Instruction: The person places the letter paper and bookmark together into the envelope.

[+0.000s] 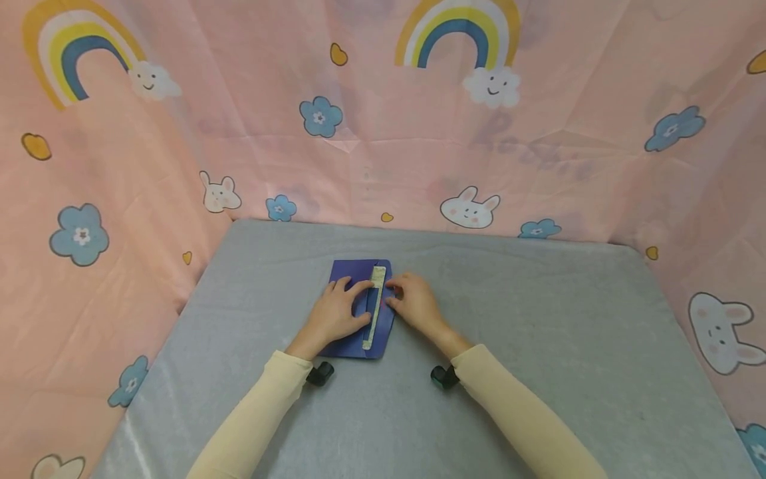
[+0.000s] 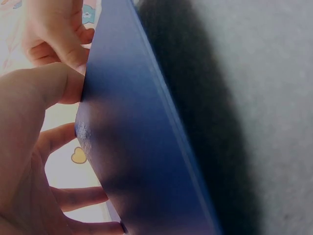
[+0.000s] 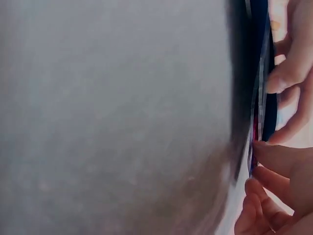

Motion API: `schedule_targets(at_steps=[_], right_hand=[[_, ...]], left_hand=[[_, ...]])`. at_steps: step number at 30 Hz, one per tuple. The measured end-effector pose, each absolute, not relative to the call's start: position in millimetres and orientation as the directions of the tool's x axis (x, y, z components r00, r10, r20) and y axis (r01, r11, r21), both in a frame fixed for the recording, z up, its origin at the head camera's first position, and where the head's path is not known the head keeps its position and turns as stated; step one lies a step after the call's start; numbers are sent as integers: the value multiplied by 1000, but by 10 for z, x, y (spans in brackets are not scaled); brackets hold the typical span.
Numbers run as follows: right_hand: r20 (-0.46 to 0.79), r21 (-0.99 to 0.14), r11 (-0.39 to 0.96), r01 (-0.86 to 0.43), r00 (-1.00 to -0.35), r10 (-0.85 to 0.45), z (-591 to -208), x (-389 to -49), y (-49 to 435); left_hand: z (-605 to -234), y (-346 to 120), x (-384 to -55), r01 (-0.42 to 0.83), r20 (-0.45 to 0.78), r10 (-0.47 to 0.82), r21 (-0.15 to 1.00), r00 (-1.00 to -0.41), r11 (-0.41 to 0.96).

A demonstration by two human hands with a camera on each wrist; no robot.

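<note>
A blue, envelope-like folder (image 1: 350, 346) lies on the grey-covered table, its flap along the right side. Beside the flap's fold, a pale yellow-green patterned strip (image 1: 376, 313) shows in the opening. My left hand (image 1: 335, 313) rests on the folder with fingers spread, the thumb and index finger close to the strip. With thumb and fingertips, my right hand (image 1: 417, 305) pinches the flap's right edge. The right wrist view has a small pink-red patch (image 3: 255, 129) by those fingertips. In the left wrist view the folder's blue surface (image 2: 132, 122) fills the middle.
Grey cloth covers the table (image 1: 568, 346). A pink curtain (image 1: 383, 159) printed with rainbows, flowers and rabbits hangs behind the table and along both sides. Dark wrist cameras (image 1: 321, 374) sit at both cuffs.
</note>
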State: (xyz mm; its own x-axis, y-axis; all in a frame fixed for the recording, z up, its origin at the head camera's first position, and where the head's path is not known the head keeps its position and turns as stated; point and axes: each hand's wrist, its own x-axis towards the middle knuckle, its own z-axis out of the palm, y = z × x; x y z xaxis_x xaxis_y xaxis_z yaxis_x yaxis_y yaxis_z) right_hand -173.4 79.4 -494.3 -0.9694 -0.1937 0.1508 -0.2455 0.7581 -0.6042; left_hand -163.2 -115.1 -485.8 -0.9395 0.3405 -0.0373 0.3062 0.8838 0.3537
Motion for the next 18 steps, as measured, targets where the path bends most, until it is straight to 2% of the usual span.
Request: schedule_targets(at_steps=[4,11,18], right_hand=[[133,-501,822,-271,-962,-236,-4984,-1740,791],[146,-502,825,-260,-966,-216,-5051,-1772,750],[169,-435,852,-292,-956,-241,-5057,-1790,694]], left_hand=[[-4851,-1154,-1631,305,-44,341,351,-939,885],[-4855,-1153,-1635,302,-60,342,345,-938,889],[-4859,-1165,-1641,310,-42,345,346,-938,885]])
